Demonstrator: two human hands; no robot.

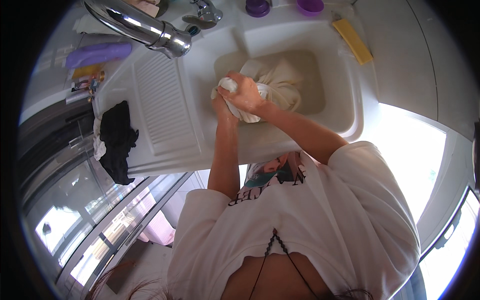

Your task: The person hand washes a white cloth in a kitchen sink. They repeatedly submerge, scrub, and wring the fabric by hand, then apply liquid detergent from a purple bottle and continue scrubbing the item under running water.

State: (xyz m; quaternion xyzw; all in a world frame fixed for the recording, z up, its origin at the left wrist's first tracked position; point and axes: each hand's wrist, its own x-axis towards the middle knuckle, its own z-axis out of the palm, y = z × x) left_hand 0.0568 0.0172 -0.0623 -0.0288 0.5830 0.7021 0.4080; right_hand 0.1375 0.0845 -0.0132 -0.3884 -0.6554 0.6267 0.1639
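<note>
White wet cloth [281, 84] lies partly in cloudy water in the white sink basin [339, 86], with one bunched end raised between my hands. My right hand [245, 92] is closed over the bunched cloth from above. Lower and to the left, my left hand [220, 105] grips the same cloth, its fingers largely hidden behind the fabric and my right hand. The rest of the cloth spreads to the right of my hands in the water.
The chrome faucet [165, 37] reaches over the upper left of the sink. Beside the ribbed washboard [165, 105], black cloth [117, 142] hangs over the left edge. A purple bottle [99, 54], purple bowl [310, 6] and yellow bar [352, 41] lie around the rim.
</note>
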